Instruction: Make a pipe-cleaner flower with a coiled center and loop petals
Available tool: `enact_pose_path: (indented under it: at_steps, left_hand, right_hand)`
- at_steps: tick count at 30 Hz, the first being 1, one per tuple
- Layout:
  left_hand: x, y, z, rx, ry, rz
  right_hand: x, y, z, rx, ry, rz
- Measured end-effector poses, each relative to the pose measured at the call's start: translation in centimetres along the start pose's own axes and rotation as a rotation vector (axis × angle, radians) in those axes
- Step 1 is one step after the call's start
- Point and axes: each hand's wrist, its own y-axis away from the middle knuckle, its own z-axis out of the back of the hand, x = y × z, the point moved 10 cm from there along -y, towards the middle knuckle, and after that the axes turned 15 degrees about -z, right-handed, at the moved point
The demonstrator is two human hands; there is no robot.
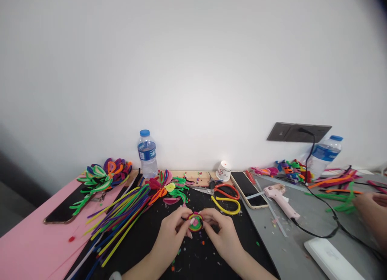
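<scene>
Pink edge: the worktop (27, 247) carries a dark phone (62, 207), with looped fuzzy flowers (104, 175) lying partly over it.
Loose stems: a fan of straight fuzzy stems (121, 219), yellow, green, blue and purple, slants across the black mat (136, 247).
Left bottle: a blue-capped water bottle (147, 155) stands upright by the wall.
Middle flowers: pink, orange and green fuzzy shapes (169, 187) lie just beyond the hands.
Left hand: the left hand (172, 227) pinches the left rim of the coiled disc (197, 222).
Coiled disc: green, pink and yellow, held above the mat between both hands.
Right hand: the right hand (223, 229) pinches the disc's right rim.
Behind it: scissors (206, 190) with red and yellow handles; an upturned paper cup (223, 171) near the wall.
Right phone: a light-edged phone (243, 185), a clear stick across it.
Glue gun: a pink glue gun (282, 201), corded, lies on grey.
Far right: another person's hand (373, 207) beside green stems (347, 201); its grip cannot be told.
Lower right: a white box (331, 258).
</scene>
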Motion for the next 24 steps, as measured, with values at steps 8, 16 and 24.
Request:
enact_pose_path:
  at_steps: [8, 16, 24]
  left_hand:
    - [-0.28, -0.17, 0.04, -0.010, 0.036, -0.014]
    - [-0.15, -0.03, -0.02, -0.007, 0.045, -0.010]
    - [0.04, -0.07, -0.12, -0.010, 0.077, -0.006]
  right_hand:
    - [-0.05, 0.13, 0.09, -0.011, -0.002, -0.022]
    - [-0.29, 0.11, -0.05, 0.000, -0.026, -0.036]
    - [-0.50, 0.10, -0.08, -0.005, -0.037, -0.047]
